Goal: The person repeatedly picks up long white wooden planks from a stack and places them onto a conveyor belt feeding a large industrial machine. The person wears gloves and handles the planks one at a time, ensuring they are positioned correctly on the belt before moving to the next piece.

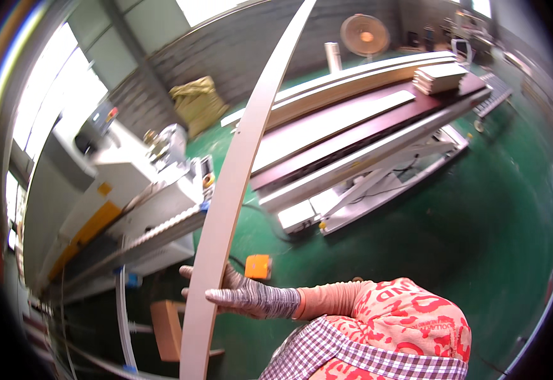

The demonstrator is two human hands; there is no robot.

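A long, narrow, pale board slants up through the middle of the view, its lower end running out of the picture at the bottom edge. My right hand, in a dark striped knit glove with pale fingertips, grips it near that lower end. The thumb lies across the near face, and the other fingers wrap behind, partly hidden by the board. My left hand is out of view.
On the right, a scissor-lift table carries long strips and a stack of short boards. A white and yellow machine stands left. An orange box and a brown stool stand on the green floor. A fan is behind.
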